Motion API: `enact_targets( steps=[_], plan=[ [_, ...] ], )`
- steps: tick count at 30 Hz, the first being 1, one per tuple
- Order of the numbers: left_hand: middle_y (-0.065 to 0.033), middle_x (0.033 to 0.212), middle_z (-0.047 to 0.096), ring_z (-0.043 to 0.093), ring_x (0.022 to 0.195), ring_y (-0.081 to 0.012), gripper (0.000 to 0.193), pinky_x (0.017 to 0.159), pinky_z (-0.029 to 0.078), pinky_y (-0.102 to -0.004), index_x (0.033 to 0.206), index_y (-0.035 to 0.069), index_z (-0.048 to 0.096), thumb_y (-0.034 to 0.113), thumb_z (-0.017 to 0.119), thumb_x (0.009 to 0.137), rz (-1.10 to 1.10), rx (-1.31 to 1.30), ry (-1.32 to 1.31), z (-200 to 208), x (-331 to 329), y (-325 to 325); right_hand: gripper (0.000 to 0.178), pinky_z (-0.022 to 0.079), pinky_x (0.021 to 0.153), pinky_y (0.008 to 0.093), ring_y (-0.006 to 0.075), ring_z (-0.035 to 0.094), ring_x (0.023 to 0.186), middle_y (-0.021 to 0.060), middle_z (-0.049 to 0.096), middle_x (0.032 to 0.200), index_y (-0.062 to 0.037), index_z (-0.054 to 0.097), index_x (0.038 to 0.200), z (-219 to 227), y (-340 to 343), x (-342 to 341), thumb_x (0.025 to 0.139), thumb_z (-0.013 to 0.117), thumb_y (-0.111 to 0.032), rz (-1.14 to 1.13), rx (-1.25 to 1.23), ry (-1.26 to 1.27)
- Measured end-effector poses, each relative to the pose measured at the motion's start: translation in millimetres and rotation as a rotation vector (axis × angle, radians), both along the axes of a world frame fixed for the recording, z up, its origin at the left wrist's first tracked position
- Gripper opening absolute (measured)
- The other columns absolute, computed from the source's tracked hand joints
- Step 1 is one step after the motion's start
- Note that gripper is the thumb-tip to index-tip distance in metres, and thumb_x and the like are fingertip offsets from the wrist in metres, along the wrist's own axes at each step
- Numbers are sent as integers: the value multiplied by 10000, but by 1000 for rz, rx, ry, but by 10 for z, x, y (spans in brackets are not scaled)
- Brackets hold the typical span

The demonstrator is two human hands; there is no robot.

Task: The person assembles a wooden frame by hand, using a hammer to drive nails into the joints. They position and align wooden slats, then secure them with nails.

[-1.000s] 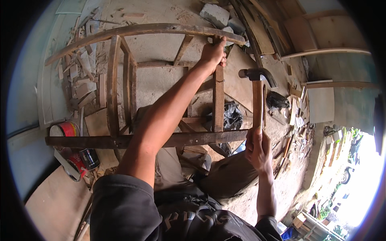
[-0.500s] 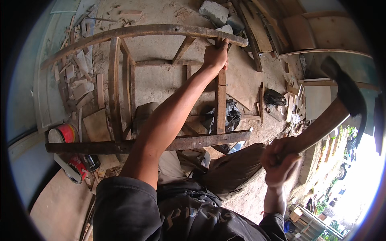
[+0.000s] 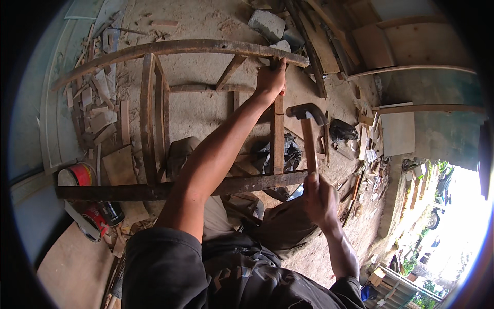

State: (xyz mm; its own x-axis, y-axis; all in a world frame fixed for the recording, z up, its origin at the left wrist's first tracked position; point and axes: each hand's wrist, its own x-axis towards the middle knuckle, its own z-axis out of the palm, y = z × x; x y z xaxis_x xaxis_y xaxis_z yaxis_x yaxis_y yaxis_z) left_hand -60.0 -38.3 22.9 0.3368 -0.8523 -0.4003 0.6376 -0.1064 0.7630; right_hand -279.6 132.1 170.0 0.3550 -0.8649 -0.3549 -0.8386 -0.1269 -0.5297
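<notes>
A rough wooden frame of dark battens stands across my lap, its long near rail lying crosswise by my legs. At its far right corner, my left hand is closed around the top of an upright batten, just below the curved far rail. In my right hand is the wooden handle of a claw hammer, held upright. The hammer's dark metal head is just right of the upright batten, apart from it. My left forearm covers part of the frame's middle.
Wood scraps litter the floor at left, near a red paint can and a black can. Concrete blocks lie beyond the frame. Boards lean at far right, and a black plastic bag sits beside them.
My right hand has swung the hammer left and inward, from the far right to beside the upright batten. My left hand keeps its grip on the frame; the view has shifted slightly.
</notes>
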Motion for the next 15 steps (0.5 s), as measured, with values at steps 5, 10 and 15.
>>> enact_targets(
  steps=[5,10,15],
  plan=[
    [-51,605,509,484,423,-122,462,397,445,-285,867,6,549,464,601,895,-16,46,-20,-35,76,42,462,247,327,211,61,337,384,-14,391,561,-52,464,918,474,29,42,993,342,-491,-168,-73,-831],
    [-54,598,496,469,421,-125,473,391,429,-295,904,-2,541,467,605,891,-11,21,1,33,-14,31,480,339,450,307,128,442,535,60,484,619,-39,521,845,-216,63,-248,1010,319,-442,188,-216,41],
    [-48,611,478,442,425,-120,466,404,407,-302,935,5,513,460,608,895,-10,15,57,-31,31,69,570,353,470,278,118,431,499,7,443,548,-12,501,789,98,217,-78,1001,274,-491,-300,192,-323]
  ],
)
